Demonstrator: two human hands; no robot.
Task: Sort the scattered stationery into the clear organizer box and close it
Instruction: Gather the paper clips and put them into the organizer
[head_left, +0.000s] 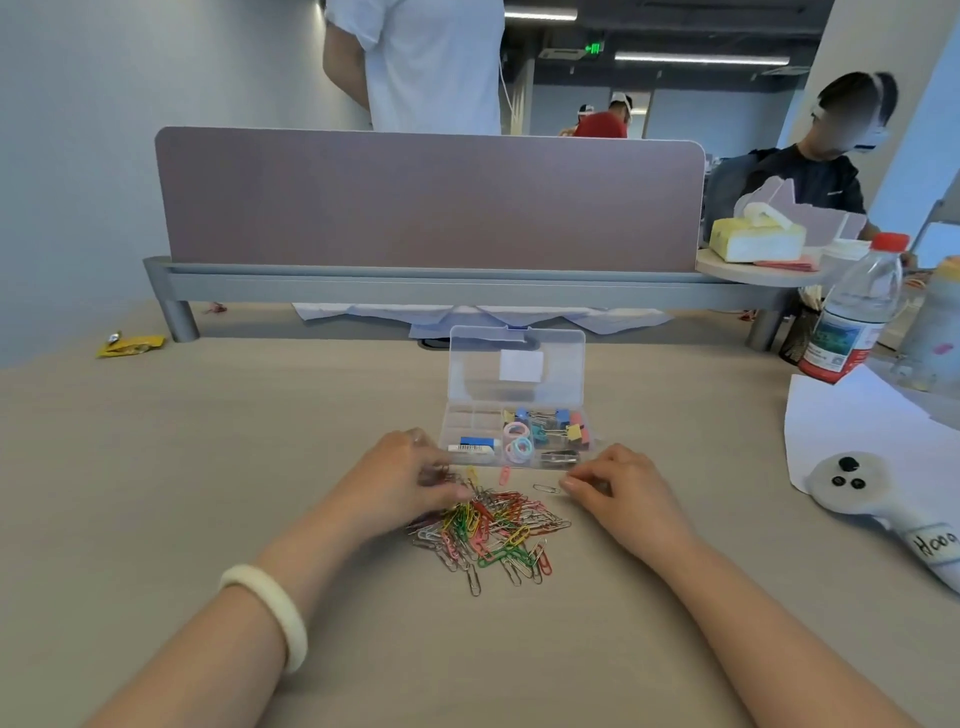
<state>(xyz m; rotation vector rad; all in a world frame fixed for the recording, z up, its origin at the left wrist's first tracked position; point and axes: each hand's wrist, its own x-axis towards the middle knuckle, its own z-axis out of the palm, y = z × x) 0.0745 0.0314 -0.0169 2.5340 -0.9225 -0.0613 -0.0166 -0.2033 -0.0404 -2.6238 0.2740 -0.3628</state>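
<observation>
The clear organizer box (470, 421) stands open on the desk, its lid (517, 364) raised at the back. Binder clips (563, 423), pastel rings (519, 441) and an eraser (475, 447) lie in its compartments. A heap of coloured paper clips (493, 530) sits just in front of the box. My left hand (400, 483) rests on the heap's left edge, fingers curled among the clips. To the heap's right, my right hand (618, 488) pinches its fingertips beside a single loose clip (546, 488); whether it holds anything is unclear.
A grey desk divider (426, 202) closes off the back. A water bottle (852, 312), white paper (857, 421) and a white controller (852, 486) lie at the right. A yellow wrapper (130, 345) lies far left. Other people stand and sit behind the divider.
</observation>
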